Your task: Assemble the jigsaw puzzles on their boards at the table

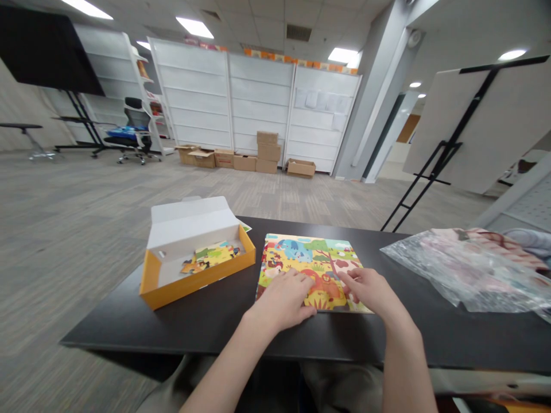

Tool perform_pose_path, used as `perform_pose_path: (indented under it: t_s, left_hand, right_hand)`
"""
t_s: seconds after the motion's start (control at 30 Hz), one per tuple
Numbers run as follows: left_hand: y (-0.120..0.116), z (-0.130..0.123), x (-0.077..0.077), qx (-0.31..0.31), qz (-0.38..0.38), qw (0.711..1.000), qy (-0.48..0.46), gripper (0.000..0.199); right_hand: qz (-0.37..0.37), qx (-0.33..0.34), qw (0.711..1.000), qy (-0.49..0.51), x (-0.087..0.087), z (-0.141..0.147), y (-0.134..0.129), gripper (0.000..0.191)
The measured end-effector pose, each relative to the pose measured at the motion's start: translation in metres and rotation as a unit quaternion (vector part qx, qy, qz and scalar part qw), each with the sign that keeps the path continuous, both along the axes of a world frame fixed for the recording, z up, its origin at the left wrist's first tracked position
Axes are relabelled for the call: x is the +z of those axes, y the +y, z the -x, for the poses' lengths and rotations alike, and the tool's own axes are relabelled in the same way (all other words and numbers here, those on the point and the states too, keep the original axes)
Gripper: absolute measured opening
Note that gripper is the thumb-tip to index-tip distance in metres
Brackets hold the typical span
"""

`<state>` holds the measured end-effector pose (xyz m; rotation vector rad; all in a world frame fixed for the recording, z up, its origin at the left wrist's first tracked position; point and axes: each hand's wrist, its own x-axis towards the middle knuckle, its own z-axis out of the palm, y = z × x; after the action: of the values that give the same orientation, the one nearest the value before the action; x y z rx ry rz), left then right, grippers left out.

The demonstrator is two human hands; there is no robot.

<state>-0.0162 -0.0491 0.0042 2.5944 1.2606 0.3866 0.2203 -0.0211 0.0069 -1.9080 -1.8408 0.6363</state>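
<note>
Our left hand (279,298) lies flat on the near part of a squarish jigsaw puzzle (301,255), its fingers pressed together. Our right hand (370,289) rests on the puzzle's right side, fingers slightly spread and pinching nothing. The puzzle, printed with bright cartoon animals, sits on a smooth black table (193,327), not far from the near edge. Just left of it stands an open yellow cardboard box (202,281), its white lid folded back, with loose puzzle pieces (213,255) lying inside. To the right, a crumpled clear plastic bag (465,269) lies on the table, leaving a strip of bare tabletop between it and the puzzle.
</note>
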Motion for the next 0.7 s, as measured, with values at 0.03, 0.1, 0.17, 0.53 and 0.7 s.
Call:
perform_pose_path:
  t_s: [0.03,0.1,0.17,0.53,0.7]
  left_hand:
    - [0.000,0.000,-0.001,0.001,0.000,1.000,-0.001,0.037]
    - [0.001,0.000,-0.003,0.003,-0.001,1.000,-0.003,0.038]
    - [0.002,0.000,-0.006,0.002,-0.004,1.000,-0.009,0.040]
    - [0.001,0.001,-0.009,0.002,0.012,0.998,-0.053,0.047]
    - [0.003,0.002,-0.013,-0.011,0.036,0.996,-0.086,0.047]
  right_hand:
    - [0.004,0.001,1.000,0.017,-0.002,-0.002,0.002,0.044]
    - [0.002,0.005,0.998,0.062,-0.006,-0.005,0.004,0.044]
    - [0.003,0.010,0.993,0.114,-0.010,-0.006,0.006,0.041]
    - [-0.047,0.014,0.980,0.193,-0.031,0.002,0.015,0.038]
    - [-0.007,0.013,0.980,0.198,-0.031,-0.002,0.017,0.040]
